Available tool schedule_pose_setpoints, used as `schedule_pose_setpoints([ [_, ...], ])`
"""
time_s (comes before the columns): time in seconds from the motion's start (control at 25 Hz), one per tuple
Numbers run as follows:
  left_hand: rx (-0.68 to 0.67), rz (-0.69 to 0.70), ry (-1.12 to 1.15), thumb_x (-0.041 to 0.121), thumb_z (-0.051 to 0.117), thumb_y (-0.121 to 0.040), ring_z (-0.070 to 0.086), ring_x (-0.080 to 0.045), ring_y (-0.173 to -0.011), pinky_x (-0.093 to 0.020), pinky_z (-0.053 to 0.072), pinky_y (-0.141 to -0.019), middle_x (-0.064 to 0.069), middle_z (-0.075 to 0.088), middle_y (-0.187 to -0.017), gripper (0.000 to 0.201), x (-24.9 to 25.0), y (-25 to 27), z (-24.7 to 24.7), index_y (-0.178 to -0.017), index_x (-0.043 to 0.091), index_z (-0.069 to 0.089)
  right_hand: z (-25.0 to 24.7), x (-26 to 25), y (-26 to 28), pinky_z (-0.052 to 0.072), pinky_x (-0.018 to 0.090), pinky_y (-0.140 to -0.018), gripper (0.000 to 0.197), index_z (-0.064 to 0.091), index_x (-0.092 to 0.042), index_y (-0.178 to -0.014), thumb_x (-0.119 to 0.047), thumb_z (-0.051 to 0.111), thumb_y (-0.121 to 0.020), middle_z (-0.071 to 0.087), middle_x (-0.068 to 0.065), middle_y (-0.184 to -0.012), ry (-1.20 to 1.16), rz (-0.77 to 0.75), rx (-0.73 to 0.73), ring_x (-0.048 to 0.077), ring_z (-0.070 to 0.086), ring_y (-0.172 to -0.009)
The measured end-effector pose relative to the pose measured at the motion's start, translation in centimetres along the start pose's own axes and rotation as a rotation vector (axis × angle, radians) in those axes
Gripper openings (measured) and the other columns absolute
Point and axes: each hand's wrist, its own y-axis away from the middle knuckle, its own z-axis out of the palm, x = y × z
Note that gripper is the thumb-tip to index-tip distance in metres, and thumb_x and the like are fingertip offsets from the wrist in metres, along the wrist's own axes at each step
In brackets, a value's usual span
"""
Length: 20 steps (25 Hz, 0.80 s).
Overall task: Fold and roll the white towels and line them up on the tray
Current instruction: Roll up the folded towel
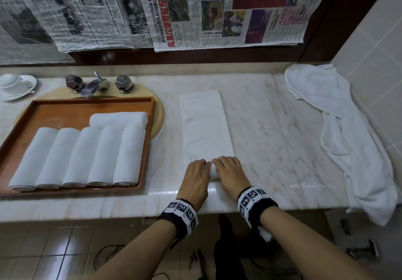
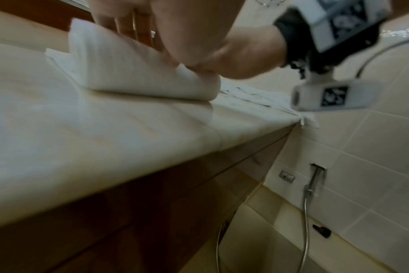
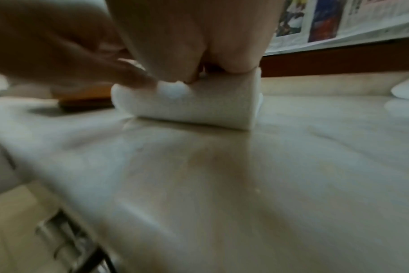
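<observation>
My left hand (image 1: 196,176) and my right hand (image 1: 230,174) lie side by side on the near end of a long folded white towel (image 1: 204,125). That end is rolled up into a small roll, and my fingers curl over the top of it, with my thumbs tucked at the near side. From my left wrist I can see the roll under my right hand's fingers (image 2: 128,24). The rest of the towel lies flat on the marble counter (image 1: 272,127), stretching away from me. To my left is a brown wooden tray (image 1: 65,112) sitting over the sink. Five rolled towels (image 1: 78,158) lie in a row in the tray, touching each other, and one more rolled towel (image 1: 119,118) lies crosswise behind them. A loose white towel (image 1: 339,134) lies crumpled at the far right of the counter and hangs over the edge. A cup and saucer (image 1: 16,86) sit at the far left, near the tap (image 1: 96,84). Newspapers (image 1: 152,10) cover the wall behind.
</observation>
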Motion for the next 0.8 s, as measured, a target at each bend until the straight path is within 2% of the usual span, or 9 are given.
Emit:
schedule_pose_setpoints([
  [0.12,0.005,0.053,0.028,-0.008,0.065,-0.070,0.045,-0.030,-0.106,-0.038,0.038,-0.100,-0.018,0.053,-0.118,0.058,0.1,1.5,0.6,-0.124,-0.001,0.047,-0.3,0.0,-0.8,0.032,0.034,-0.097,0.034,0.055,-0.013,-0.120,-0.008,0.041,-0.091,0.056,0.005,-0.115,-0.026,0.053,-0.089,0.026,0.051,-0.109],
  [0.2,-0.013,0.049,0.046,-0.004,0.057,-0.075,0.049,-0.029,-0.104,-0.037,0.043,-0.097,-0.016,0.055,-0.115,0.047,-0.7,0.7,0.5,-0.122,0.001,0.050,-0.3,-0.6,0.2,0.041,0.036,-0.092,0.031,0.059,-0.010,-0.115,-0.008,0.044,-0.088,0.059,0.008,-0.109,-0.018,0.060,0.023,0.028,0.055,-0.101],
  [0.28,-0.118,0.012,0.064,-0.005,0.059,-0.073,0.056,-0.029,-0.097,-0.035,0.047,-0.090,-0.014,0.058,-0.108,0.042,-1.3,-1.3,-0.1,-0.114,0.002,0.058,0.5,-0.7,1.5,0.047,0.042,-0.094,0.040,0.059,-0.006,-0.117,-0.010,0.037,-0.084,0.061,0.010,-0.111,0.040,0.032,0.071,0.029,0.058,-0.101],
  [0.4,-0.254,-0.062,0.057,-0.009,0.056,-0.075,0.056,-0.032,-0.098,-0.035,0.046,-0.092,-0.015,0.059,-0.109,0.038,-1.2,-3.6,-0.7,-0.111,0.001,0.062,0.4,-0.2,1.6,0.045,0.047,-0.103,0.052,0.056,-0.006,-0.127,-0.007,0.033,-0.080,0.060,0.010,-0.121,0.058,0.034,-0.029,0.029,0.058,-0.110],
  [0.48,-0.162,-0.101,0.031,-0.011,0.057,-0.073,0.055,-0.032,-0.103,-0.036,0.046,-0.096,-0.016,0.059,-0.113,0.044,-0.2,-3.0,-0.9,-0.115,0.000,0.060,-0.4,0.1,0.4,0.044,0.043,-0.100,0.051,0.058,-0.010,-0.124,-0.013,0.028,-0.082,0.061,0.006,-0.116,0.037,0.019,-0.013,0.028,0.059,-0.105],
  [0.56,-0.042,-0.042,0.017,-0.012,0.060,-0.068,0.053,-0.031,-0.104,-0.036,0.044,-0.098,-0.018,0.057,-0.116,0.053,0.8,-1.1,-0.5,-0.119,-0.001,0.054,-1.0,-0.1,-0.1,0.041,0.041,-0.099,0.053,0.058,-0.011,-0.124,-0.013,0.025,-0.083,0.061,0.005,-0.116,0.003,0.000,-0.043,0.029,0.057,-0.107],
  [0.64,0.022,0.035,0.043,-0.012,0.063,-0.066,0.048,-0.030,-0.104,-0.037,0.040,-0.098,-0.018,0.054,-0.116,0.057,1.0,0.7,-0.1,-0.120,-0.001,0.049,-1.1,-0.1,-0.2,0.032,0.037,-0.102,0.047,0.053,-0.014,-0.129,-0.008,0.036,-0.086,0.056,0.003,-0.123,-0.013,0.005,-0.065,0.026,0.050,-0.115],
  [0.72,0.019,0.050,0.056,-0.010,0.069,-0.066,0.048,-0.031,-0.105,-0.039,0.041,-0.098,-0.018,0.056,-0.116,0.057,0.3,0.9,0.1,-0.120,-0.003,0.052,-0.8,-0.4,0.5,0.035,0.037,-0.102,0.044,0.055,-0.013,-0.127,-0.005,0.049,-0.084,0.057,0.005,-0.121,-0.011,0.063,-0.043,0.027,0.051,-0.114],
  [0.8,-0.044,0.050,0.041,-0.007,0.069,-0.069,0.054,-0.031,-0.101,-0.039,0.045,-0.096,-0.016,0.061,-0.111,0.050,-0.6,-0.1,0.1,-0.118,-0.002,0.058,-0.1,-0.9,1.5,0.045,0.044,-0.100,0.045,0.058,-0.006,-0.123,-0.006,0.044,-0.081,0.060,0.011,-0.119,0.050,0.062,-0.016,0.030,0.058,-0.110],
])
